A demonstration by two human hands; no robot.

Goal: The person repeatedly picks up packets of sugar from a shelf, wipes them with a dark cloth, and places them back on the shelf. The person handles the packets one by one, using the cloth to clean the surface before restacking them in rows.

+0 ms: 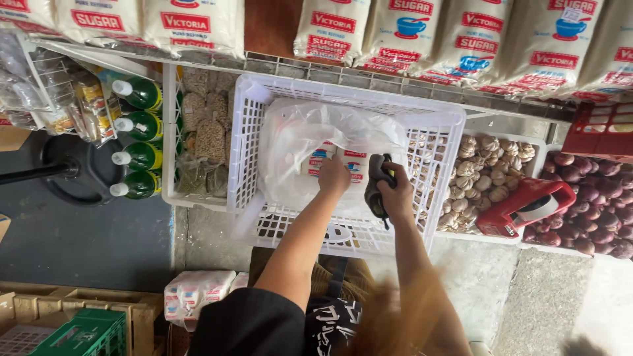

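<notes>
I've got L hand (334, 177) pinching the plastic bag (297, 142) inside the white crate (443, 142); R hand (397, 191) beside it grips a dark tool (376, 188). Mid-step, handling bag; next needs bag mouth held open, I'd say.

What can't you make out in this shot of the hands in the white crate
Head view, the only one:
- What fills the plastic bag: its cloudy film and the left hand cover the packets inside.
- The dark thing in the right hand: partly behind the fingers, its kind is unclear.
- The right forearm: blurred by motion.
- Sacks on the shelf above: cut off by the top edge.
- The white crate floor: mostly under the bag.
</notes>
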